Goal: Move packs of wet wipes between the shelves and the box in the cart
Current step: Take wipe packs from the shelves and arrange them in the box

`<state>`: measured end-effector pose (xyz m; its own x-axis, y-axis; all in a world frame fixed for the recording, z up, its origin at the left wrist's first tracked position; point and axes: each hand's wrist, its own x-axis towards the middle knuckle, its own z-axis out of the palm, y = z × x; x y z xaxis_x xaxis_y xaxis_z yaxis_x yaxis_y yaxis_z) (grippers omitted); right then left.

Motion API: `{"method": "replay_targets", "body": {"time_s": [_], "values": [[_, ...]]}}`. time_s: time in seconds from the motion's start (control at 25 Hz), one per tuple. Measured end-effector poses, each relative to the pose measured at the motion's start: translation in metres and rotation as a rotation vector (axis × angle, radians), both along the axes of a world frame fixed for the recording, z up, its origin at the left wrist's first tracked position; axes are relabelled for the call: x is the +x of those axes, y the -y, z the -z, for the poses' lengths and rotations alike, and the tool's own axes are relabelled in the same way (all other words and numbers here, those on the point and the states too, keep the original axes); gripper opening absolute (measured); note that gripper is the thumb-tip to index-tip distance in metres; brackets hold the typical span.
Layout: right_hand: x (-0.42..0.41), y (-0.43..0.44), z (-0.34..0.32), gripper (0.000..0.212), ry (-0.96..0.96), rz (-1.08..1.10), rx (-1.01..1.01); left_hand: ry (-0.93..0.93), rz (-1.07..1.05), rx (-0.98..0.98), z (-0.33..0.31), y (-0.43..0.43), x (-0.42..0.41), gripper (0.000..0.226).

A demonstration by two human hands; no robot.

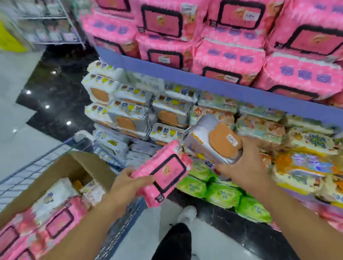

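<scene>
My left hand [129, 183] grips a pink pack of wet wipes [163, 172] with a black-framed lid, held in the air between the cart and the shelves. My right hand [240, 164] holds a white pack with an orange lid [214, 143], tilted, just in front of the middle shelf. The cardboard box [47, 176] sits in the blue wire cart [18, 173] at the lower left and holds pink packs [37, 232] and white packs [54, 197].
Pink packs [227, 18] fill the top shelf above a purple shelf edge [214, 84]. White packs [128, 113] are stacked left on the middle shelf, green packs [223, 193] and yellow packs [325, 165] lower. My leg and white shoe [186, 213] stand on the floor.
</scene>
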<state>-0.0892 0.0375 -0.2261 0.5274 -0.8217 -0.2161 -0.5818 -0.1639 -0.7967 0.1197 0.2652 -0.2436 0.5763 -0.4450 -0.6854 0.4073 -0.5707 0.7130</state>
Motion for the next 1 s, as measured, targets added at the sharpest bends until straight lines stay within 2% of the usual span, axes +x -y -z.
{"method": "replay_targets", "body": {"time_s": [0.28, 0.48, 0.6, 0.68, 0.84, 0.92, 1.0], "values": [[0.074, -0.147, -0.008, 0.058, 0.031, -0.372, -0.074, 0.074, -0.458, -0.024, -0.031, -0.193, 0.000, 0.051], [0.144, -0.238, -0.004, 0.068, -0.029, -0.657, -0.134, 0.083, -0.679, 0.097, -0.009, -0.332, 0.020, 0.067], [0.193, -0.282, 0.017, 0.060, -0.059, -0.865, -0.234, 0.111, -0.717, 0.195, 0.012, -0.399, 0.041, 0.048], [0.233, -0.313, 0.042, 0.067, -0.130, -1.018, -0.257, 0.107, -0.662, 0.249, 0.026, -0.439, 0.063, 0.043], [0.283, -0.349, 0.089, 0.093, -0.446, -1.295, -0.267, 0.059, -0.559, 0.276, 0.053, -0.484, 0.094, 0.054], [0.288, -0.360, 0.114, 0.097, -0.596, -1.389, -0.276, 0.044, -0.533, 0.302, 0.066, -0.490, 0.104, 0.061], [0.287, -0.364, 0.139, 0.094, -0.677, -1.411, -0.229, 0.043, -0.531, 0.318, 0.079, -0.494, 0.112, 0.058]]}}
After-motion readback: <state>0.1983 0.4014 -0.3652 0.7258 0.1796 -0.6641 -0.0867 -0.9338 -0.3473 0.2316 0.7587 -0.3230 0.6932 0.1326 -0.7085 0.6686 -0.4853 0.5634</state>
